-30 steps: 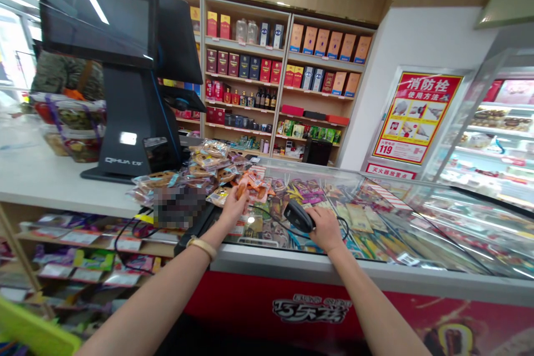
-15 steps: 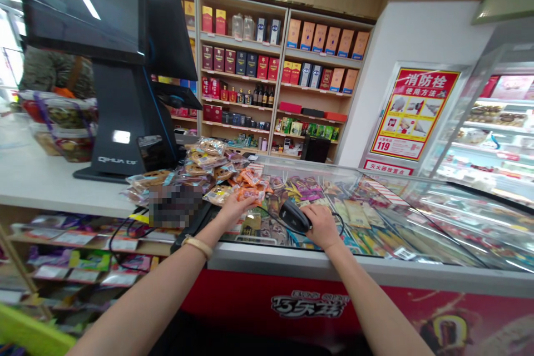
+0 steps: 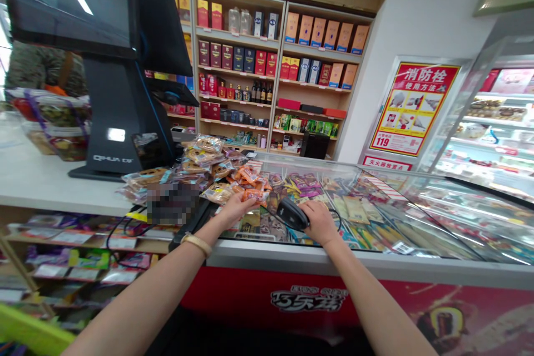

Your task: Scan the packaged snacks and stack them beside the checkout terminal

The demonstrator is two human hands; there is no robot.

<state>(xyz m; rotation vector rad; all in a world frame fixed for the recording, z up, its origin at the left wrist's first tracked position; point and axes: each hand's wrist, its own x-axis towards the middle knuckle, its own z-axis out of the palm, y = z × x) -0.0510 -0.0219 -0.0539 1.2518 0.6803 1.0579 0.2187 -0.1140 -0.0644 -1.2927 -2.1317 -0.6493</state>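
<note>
My right hand [image 3: 321, 222] is wrapped round the handle of a black barcode scanner [image 3: 292, 213], held just above the glass of the freezer. Its head points left, toward my other hand. My left hand [image 3: 236, 212], with a beige band on the wrist, pinches an orange snack packet [image 3: 256, 195] at the front of a small orange heap. Behind and left of that hand lies a pile of clear-wrapped snack packets [image 3: 204, 153]. The scanner's black cable [image 3: 337, 217] loops behind my right hand.
A black point-of-sale terminal [image 3: 120, 105] stands on the white counter [image 3: 37, 186] at the left, beside clear food tubs [image 3: 62, 122]. The glass-topped freezer [image 3: 375, 268] extends to the right. Shelves of boxes [image 3: 237, 61] line the back. A person in patterned clothing [image 3: 33, 67] is behind the terminal.
The view has shifted slightly, so the terminal appears farther left. My left hand stays at the orange packet and my right hand keeps the scanner; both have barely moved.
</note>
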